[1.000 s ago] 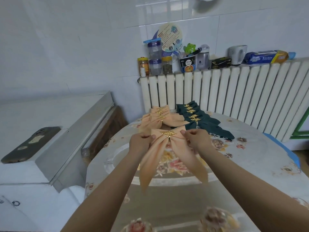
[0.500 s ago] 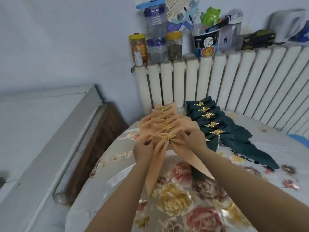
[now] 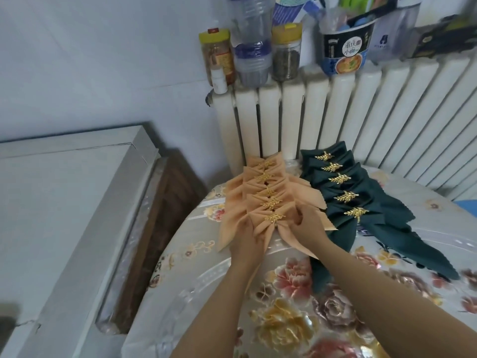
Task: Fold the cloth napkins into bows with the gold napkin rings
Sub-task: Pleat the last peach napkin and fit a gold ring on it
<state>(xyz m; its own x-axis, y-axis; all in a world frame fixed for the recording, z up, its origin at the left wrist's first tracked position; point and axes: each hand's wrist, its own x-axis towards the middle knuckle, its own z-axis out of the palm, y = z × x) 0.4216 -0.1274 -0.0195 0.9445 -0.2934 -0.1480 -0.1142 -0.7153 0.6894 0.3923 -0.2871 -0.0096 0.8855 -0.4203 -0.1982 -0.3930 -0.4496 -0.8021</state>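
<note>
Bottles [image 3: 251,40] and cup [image 3: 344,51] on radiator cut off by top edge. Peach bow [image 3: 273,220] tails partly hidden under hands. Forearms run off bottom edge.

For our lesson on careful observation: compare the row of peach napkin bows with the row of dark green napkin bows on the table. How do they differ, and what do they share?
The peach bows lie left of the dark green bows. The nearest peach bow is gripped by the left hand and right hand; no hand touches the green bows. Both rows show five overlapping bows, each cinched by a gold leaf ring, running from the radiator towards the person.
</note>
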